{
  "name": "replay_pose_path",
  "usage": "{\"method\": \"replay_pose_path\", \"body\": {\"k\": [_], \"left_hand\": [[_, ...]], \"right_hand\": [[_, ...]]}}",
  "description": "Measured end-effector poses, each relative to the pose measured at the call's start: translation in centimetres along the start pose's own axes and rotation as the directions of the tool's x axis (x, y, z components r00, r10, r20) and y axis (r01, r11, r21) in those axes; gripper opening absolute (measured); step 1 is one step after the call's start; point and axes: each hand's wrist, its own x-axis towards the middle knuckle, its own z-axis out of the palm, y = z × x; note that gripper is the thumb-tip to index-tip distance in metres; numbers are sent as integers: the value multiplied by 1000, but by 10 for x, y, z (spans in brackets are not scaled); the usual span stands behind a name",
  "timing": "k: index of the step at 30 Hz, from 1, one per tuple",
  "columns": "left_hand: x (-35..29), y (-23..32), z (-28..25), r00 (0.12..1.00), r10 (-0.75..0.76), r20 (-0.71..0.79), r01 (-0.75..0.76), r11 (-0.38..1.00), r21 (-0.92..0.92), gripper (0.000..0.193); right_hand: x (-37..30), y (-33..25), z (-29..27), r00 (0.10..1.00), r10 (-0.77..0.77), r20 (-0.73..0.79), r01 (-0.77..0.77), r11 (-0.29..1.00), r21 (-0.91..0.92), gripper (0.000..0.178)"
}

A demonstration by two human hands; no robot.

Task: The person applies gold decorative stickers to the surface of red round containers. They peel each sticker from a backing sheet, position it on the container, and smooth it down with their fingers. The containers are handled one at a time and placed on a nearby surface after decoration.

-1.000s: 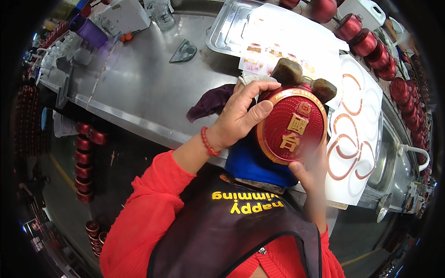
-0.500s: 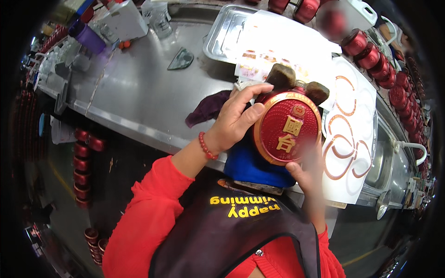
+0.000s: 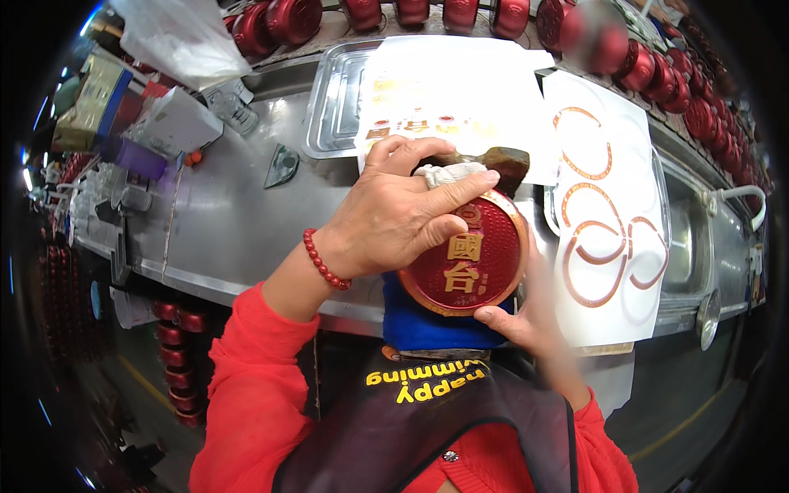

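A round red container (image 3: pixel 503 246) with raised gold characters and an orange-gold band around its rim leans face up on a blue cloth (image 3: pixel 431 324). My left hand (image 3: pixel 382 209) is closed on a bunched white cloth (image 3: pixel 450 173), held at the container's upper rim with fingers reaching over its face. At the lower right, my right hand (image 3: pixel 526 324) grips the edge, thumb on the rim; its other fingers are blurred or hidden. Just behind the container sits a dark brown block (image 3: pixel 508 167), partly covered by my left hand.
White sheets with gold decals (image 3: pixel 460 74) lie over a metal tray (image 3: pixel 323 123). To the right is a sheet of ring-shaped decals (image 3: pixel 596 205), beside a sink (image 3: pixel 686 238). A dark triangular piece (image 3: pixel 282 164) rests on the steel counter (image 3: pixel 230 222). Red containers (image 3: pixel 362 12) line the back.
My left hand has moved over the container's top, with the white cloth now plainly under its fingers. The container has turned slightly, and the whole view has shifted. The purple cloth is now hidden.
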Motion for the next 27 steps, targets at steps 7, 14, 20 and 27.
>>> {"method": "replay_pose_path", "body": {"k": [7,14,20,27], "left_hand": [[35,42,19,937,226,268,-269,954,135,47],[-28,108,34,933,215,287,-251,963,94,44],[-59,100,19,959,-202,-200,208,978,10,36],[-11,52,8,991,-123,-43,130,966,225,42]], "right_hand": [[-16,21,-9,1000,-7,0,7,993,118,111],[-31,11,-40,888,118,-445,62,927,370,35],[-8,-3,-31,903,-128,-409,118,992,-48,31],[19,-4,-23,908,-392,-145,284,834,-473,75]]}}
